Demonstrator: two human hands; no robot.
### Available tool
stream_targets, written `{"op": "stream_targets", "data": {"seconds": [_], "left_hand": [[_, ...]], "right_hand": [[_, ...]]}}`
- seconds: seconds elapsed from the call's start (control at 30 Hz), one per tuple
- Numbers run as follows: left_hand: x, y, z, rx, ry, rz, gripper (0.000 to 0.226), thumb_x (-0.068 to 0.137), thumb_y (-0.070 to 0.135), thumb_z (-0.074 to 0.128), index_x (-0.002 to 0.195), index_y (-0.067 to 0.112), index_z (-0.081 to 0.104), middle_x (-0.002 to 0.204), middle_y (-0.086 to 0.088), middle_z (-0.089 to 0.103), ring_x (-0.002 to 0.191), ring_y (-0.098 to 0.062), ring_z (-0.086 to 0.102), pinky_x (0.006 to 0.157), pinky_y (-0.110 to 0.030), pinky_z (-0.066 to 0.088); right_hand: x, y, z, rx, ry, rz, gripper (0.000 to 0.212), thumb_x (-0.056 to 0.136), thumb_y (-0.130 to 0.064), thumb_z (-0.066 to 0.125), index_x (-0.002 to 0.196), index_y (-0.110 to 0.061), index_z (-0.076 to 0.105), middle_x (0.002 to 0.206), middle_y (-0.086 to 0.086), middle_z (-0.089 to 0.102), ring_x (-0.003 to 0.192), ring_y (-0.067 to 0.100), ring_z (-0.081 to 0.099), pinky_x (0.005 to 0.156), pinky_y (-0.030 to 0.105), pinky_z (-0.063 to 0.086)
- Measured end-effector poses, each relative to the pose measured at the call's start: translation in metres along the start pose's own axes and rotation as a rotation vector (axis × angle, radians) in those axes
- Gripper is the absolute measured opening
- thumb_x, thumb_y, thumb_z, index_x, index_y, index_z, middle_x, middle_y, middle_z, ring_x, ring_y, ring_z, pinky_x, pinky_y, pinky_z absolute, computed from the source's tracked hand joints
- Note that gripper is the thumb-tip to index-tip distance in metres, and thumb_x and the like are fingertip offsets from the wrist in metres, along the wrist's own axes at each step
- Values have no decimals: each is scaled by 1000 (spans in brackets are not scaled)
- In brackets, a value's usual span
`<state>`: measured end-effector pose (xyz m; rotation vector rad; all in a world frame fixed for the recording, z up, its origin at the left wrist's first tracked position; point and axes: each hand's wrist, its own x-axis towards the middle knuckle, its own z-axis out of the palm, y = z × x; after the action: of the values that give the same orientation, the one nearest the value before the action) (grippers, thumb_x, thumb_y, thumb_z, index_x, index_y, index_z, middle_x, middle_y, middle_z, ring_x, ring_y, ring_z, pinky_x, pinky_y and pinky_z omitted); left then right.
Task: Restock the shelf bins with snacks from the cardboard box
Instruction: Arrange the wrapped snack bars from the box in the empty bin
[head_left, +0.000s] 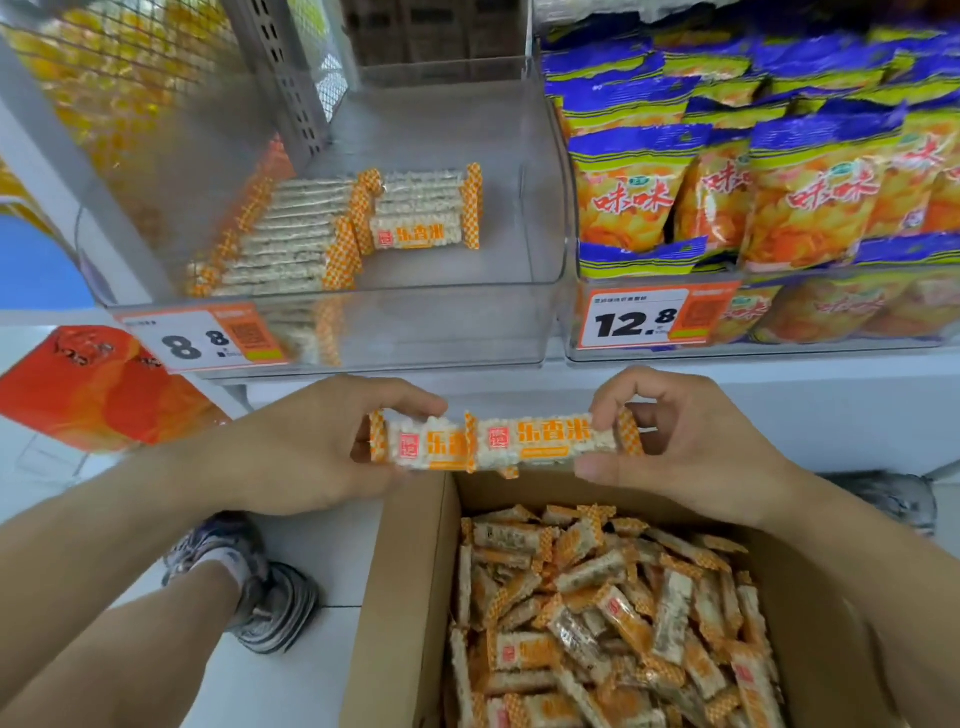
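White tiled floor below a white shelf with a perforated metal upright.

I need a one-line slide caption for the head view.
Both hands hold rice bars above the cardboard box.

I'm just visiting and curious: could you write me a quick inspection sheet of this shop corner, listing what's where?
Surface: pale floor under the open brown cardboard box.
Job's things: box heaped with orange-and-white wrapped rice snack bars; clear plastic shelf bin, price tag 8.8, partly filled with two rows of the same bars; its right part is bare.
Clutter: orange-red carton at left.
Hands: left hand and right hand together grip two held bars end to end, above the box.
Cables: nothing seen.
Surroundings: neighbouring bin of blue-and-orange crisp bags, tag 12.8; wire mesh shelf; grey sneaker.
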<state>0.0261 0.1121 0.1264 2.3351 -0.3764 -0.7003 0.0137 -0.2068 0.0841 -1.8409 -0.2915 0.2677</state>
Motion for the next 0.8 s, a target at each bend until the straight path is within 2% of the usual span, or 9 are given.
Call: {"op": "stream_targets", "data": {"seconds": [0.03, 0.13, 0.27, 0.37, 0.5, 0.57, 0.63, 0.7, 0.8], "left_hand": [[1, 1, 1, -20, -8, -11, 55, 85, 24, 79, 131, 44, 56, 115, 15, 67, 86, -8, 67, 81, -29, 53], [6, -2, 5, -70, -21, -30, 57, 79, 28, 80, 132, 37, 60, 122, 11, 69, 104, -16, 70, 99, -46, 53], [14, -4, 7, -261, -27, -19, 51, 83, 5, 79, 128, 27, 65, 120, 0, 72, 109, -24, 70, 104, -51, 50], [17, -6, 10, -387, -36, -2, 51, 78, 11, 80, 124, 27, 69, 123, -4, 71, 114, -31, 66, 106, -58, 47], [21, -4, 11, -480, -22, 4, 55, 73, 11, 79, 125, 23, 67, 128, 1, 69, 112, -23, 69, 102, -47, 52], [24, -4, 14, -528, -22, -25, 58, 69, 9, 79, 124, 23, 68, 127, 1, 69, 110, -25, 70, 100, -42, 54], [28, -4, 17, -593, -63, -59, 60, 66, 10, 82, 123, 24, 69, 125, -4, 70, 114, -26, 67, 100, -40, 53], [29, 0, 21, -700, -81, -72, 56, 64, 22, 86, 118, 24, 72, 119, -7, 72, 109, -28, 69, 93, -37, 57], [29, 6, 26, -593, 2, -57, 50, 70, 42, 89, 114, 27, 74, 113, -1, 74, 99, -27, 73, 90, -37, 59]], "right_hand": [[-1, 2, 1, 17, 21, 2, 29, 68, -18, 90, 85, -17, 66, 84, 0, 68, 67, 12, 64, 62, 24, 51], [-3, 11, 4, 34, 77, 14, 29, 72, -8, 88, 86, -17, 65, 89, 11, 66, 62, 13, 59, 61, 23, 47], [-4, 20, 3, 55, 125, -8, 35, 75, 1, 84, 88, -25, 65, 95, 12, 65, 68, 31, 61, 64, 28, 49], [-7, 19, 2, 68, 154, -7, 38, 75, 2, 83, 92, -27, 65, 91, 13, 66, 70, 36, 62, 65, 29, 51], [-7, 9, 6, 70, 159, -18, 49, 73, 3, 85, 106, -28, 65, 103, 5, 65, 78, 30, 68, 71, 38, 56], [-4, 5, 9, -7, 169, -49, 47, 72, 1, 86, 106, -26, 67, 104, -2, 65, 82, 16, 70, 73, 32, 58], [-1, 2, 14, -100, 174, -84, 42, 73, -5, 88, 104, -26, 69, 104, -8, 63, 91, 13, 70, 78, 26, 57], [2, 1, 21, -213, 161, -148, 39, 73, -13, 88, 105, -28, 70, 103, -12, 62, 96, 12, 67, 81, 25, 55], [7, 3, 33, -276, 95, -215, 39, 74, -22, 88, 108, -28, 71, 104, -14, 61, 100, 10, 62, 81, 19, 50]]}}
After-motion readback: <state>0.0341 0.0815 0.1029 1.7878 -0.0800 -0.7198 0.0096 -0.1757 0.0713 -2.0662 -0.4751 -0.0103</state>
